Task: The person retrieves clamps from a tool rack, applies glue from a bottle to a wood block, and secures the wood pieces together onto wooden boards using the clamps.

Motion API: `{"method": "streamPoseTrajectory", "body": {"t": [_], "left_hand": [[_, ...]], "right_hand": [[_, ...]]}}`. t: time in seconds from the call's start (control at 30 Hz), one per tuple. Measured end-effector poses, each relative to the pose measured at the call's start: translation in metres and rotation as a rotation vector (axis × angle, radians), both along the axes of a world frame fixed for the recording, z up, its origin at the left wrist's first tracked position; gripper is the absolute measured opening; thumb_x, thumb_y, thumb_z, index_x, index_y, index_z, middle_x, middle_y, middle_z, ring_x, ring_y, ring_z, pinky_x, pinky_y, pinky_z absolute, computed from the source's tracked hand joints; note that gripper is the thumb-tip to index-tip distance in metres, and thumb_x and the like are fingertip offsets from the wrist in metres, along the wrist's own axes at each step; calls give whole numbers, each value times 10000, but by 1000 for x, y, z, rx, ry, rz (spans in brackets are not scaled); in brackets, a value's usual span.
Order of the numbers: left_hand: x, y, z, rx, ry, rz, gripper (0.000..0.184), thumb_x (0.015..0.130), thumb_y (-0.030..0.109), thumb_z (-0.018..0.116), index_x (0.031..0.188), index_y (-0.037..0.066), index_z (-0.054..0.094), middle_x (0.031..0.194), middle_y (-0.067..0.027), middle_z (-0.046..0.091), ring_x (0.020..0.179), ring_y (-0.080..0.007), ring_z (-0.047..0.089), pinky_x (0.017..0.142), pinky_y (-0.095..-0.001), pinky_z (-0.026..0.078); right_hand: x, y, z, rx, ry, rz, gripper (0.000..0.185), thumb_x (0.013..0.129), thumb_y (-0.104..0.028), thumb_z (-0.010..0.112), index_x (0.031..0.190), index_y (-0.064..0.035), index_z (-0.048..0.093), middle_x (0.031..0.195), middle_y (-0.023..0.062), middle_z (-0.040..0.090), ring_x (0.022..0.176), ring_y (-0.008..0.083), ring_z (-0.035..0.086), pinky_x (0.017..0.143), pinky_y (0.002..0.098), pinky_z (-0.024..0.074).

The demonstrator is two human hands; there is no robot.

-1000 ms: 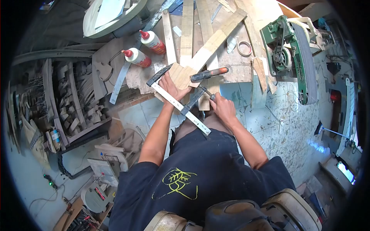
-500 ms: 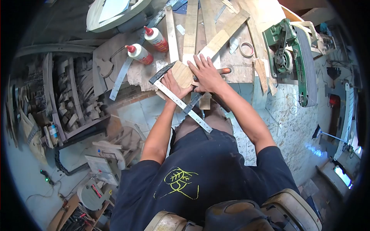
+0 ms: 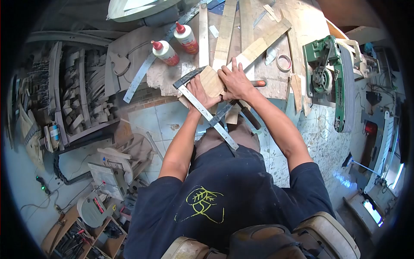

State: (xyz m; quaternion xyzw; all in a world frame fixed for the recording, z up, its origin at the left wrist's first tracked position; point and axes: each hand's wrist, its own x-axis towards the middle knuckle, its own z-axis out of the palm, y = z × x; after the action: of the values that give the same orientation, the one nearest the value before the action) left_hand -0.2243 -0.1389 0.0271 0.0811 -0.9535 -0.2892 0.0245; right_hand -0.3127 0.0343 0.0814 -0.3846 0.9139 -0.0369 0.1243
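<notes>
A hexagon-like pale wooden block (image 3: 211,82) lies at the front edge of the bench, between my two hands. My left hand (image 3: 202,93) grips its left and near side, fingers partly under a bar clamp. The clamp's steel bar (image 3: 196,102) runs slantwise over my left wrist, its dark jaw at the block's upper left. My right hand (image 3: 237,83) rests at the block's right side with fingers apart and partly bent. An orange-tipped handle (image 3: 258,83) shows beside my right wrist. A dark handle (image 3: 250,115) hangs below it.
Two glue bottles with red caps (image 3: 165,52) stand left of the block. Wooden strips (image 3: 225,36) fan out behind it. A tape roll (image 3: 283,63) lies to the right, near a green belt sander (image 3: 321,69). Wood offcuts (image 3: 82,112) fill a rack on the left.
My right hand's fingers have gone from spread flat to partly bent and raised. The dark handle below my right wrist shows more fully. The view has shifted slightly.
</notes>
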Motion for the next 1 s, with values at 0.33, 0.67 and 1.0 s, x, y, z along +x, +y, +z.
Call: {"method": "streamPoseTrajectory", "body": {"t": [0.33,0.67,1.0], "left_hand": [[0,0,-3,1,30,-11,1224,478,400,901,1444,-7,268,1286,-255,440,1175,-447,447,1059,-531,355],[-1,-4,-6,-13,-21,-19,1303,454,477,907,1472,-15,260,1322,-276,430,1225,-465,428,1095,-537,330],[-1,1,5,1,-23,-1,1261,463,385,893,1474,5,241,1289,-264,445,1190,-460,441,1088,-537,342]], "right_hand": [[-3,0,-1,-22,-34,10,1006,521,-432,942,1321,-7,505,1309,196,543,1376,638,328,1094,694,319],[-7,-3,6,10,-67,18,983,523,-420,947,1295,17,523,1290,201,573,1358,638,362,1102,669,326],[-9,-3,8,27,-77,32,993,497,-408,959,1289,36,555,1284,185,594,1345,637,382,1110,641,342]]}}
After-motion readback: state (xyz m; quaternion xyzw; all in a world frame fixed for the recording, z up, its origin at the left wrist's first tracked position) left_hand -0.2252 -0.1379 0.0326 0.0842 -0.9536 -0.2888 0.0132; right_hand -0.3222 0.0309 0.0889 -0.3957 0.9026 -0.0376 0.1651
